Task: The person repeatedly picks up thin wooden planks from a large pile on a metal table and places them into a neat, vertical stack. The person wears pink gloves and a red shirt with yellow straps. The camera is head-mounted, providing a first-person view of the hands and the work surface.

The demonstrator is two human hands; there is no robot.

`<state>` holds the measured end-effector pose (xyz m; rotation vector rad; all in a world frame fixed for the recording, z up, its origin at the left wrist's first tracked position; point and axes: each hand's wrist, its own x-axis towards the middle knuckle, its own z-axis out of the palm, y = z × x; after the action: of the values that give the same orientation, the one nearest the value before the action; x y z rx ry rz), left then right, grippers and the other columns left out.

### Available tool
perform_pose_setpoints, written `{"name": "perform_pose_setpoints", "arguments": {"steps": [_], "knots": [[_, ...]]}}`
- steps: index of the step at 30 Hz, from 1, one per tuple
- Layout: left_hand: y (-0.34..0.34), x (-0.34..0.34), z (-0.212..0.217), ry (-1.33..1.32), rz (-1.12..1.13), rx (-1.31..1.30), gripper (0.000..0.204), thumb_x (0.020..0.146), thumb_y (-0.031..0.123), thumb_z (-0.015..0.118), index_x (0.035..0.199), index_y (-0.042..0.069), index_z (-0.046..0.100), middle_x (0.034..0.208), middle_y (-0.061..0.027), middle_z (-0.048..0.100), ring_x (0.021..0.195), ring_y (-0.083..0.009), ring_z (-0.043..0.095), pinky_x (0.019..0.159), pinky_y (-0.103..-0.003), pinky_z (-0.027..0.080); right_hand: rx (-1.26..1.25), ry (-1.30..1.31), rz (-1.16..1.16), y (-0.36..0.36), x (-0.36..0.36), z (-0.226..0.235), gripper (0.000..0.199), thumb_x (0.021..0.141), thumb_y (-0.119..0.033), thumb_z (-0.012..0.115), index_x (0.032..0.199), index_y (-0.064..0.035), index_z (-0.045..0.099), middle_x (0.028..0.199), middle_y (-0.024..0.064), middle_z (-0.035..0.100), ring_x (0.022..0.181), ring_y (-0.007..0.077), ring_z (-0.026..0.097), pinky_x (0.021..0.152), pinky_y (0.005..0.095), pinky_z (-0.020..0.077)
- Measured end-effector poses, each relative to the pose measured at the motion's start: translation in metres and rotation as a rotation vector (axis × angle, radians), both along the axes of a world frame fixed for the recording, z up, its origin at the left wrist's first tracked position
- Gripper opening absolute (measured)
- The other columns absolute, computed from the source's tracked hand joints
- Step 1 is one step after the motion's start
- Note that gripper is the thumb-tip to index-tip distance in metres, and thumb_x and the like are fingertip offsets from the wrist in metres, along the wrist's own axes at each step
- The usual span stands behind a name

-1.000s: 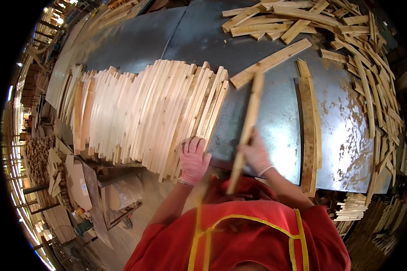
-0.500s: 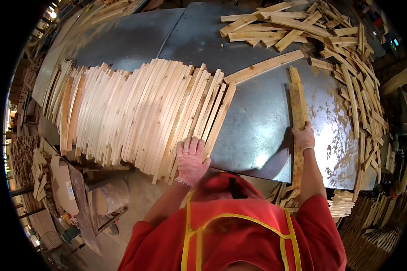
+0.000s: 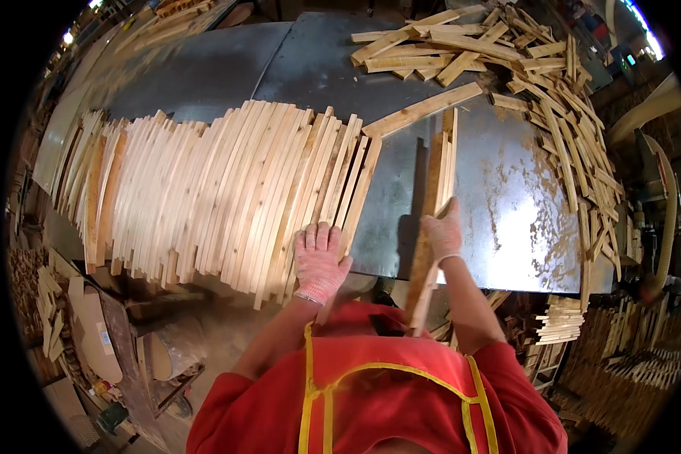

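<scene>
My gloved left hand [image 3: 321, 265] lies flat with its fingers stretched over the near ends of a long row of wooden strips [image 3: 219, 189]. These stand side by side on a dark metal table [image 3: 390, 197], their far ends uneven. My gloved right hand [image 3: 444, 231] is wrapped round what look like two wooden strips [image 3: 436, 170], tilted on edge and pointing away from me. Their shadow falls on the metal to the left. A loose slat [image 3: 424, 110] lies slantwise, one end touching the row's far right corner.
A jumbled pile of wooden pieces [image 3: 469, 45] covers the table's far right and runs down its right side. Sawdust and glare mark the metal. Stacked strips [image 3: 560, 321] lie below the right edge. A wooden frame [image 3: 117, 333] stands at lower left.
My right hand has moved left with the strips, lifting and turning them on edge toward the row. My left hand stays on the row's near ends. The whole view has shifted slightly.
</scene>
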<state>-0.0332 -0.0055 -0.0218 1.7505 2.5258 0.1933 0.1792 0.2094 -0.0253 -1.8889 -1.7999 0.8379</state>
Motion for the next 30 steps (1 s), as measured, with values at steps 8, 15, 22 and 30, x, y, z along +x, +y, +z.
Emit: {"name": "perform_pose_setpoints", "arguments": {"steps": [8, 15, 22, 30], "knots": [[0.017, 0.008, -0.007, -0.113, -0.066, 0.113, 0.076, 0.089, 0.056, 0.072, 0.146, 0.009, 0.054, 0.149, -0.0124, 0.049, 0.145, -0.0331, 0.040, 0.126, -0.059, 0.025, -0.463, 0.281, 0.379, -0.091, -0.063, -0.026, 0.087, 0.092, -0.031, 0.074, 0.164, -0.0018, 0.035, 0.145, 0.0303, 0.062, 0.132, 0.0430, 0.062, 0.112, 0.0436, 0.0486], [0.037, 0.017, 0.006, -0.144, -0.105, 0.100, 0.089, 0.072, 0.052, 0.085, 0.144, 0.009, 0.056, 0.145, -0.0164, 0.049, 0.141, -0.0398, 0.042, 0.122, -0.062, 0.029, -0.365, 0.054, 0.755, 0.140, -0.034, -0.027, 0.072, 0.098, -0.039, 0.063, 0.158, -0.0012, 0.050, 0.157, 0.0238, 0.057, 0.144, 0.0367, 0.056, 0.121, 0.0383, 0.0436], [0.047, 0.015, 0.018, -0.185, -0.076, 0.162, 0.083, 0.057, 0.039, 0.088, 0.133, 0.018, 0.061, 0.141, -0.0114, 0.053, 0.134, -0.0363, 0.050, 0.118, -0.059, 0.034, 0.652, -0.645, 0.900, 0.314, -0.106, -0.026, 0.073, 0.089, -0.020, 0.070, 0.159, -0.0155, 0.048, 0.149, 0.0128, 0.061, 0.132, 0.0419, 0.061, 0.108, 0.0486, 0.0537], [0.042, 0.020, 0.013, -0.150, -0.022, 0.187, 0.074, 0.058, 0.035, 0.086, 0.127, 0.019, 0.062, 0.134, -0.0091, 0.057, 0.129, -0.0339, 0.054, 0.116, -0.057, 0.037, 0.230, -0.748, 1.027, 0.346, -0.098, 0.016, 0.058, 0.089, -0.037, 0.077, 0.139, -0.0109, 0.062, 0.131, 0.0211, 0.072, 0.124, 0.0401, 0.067, 0.106, 0.0498, 0.0509]]}}
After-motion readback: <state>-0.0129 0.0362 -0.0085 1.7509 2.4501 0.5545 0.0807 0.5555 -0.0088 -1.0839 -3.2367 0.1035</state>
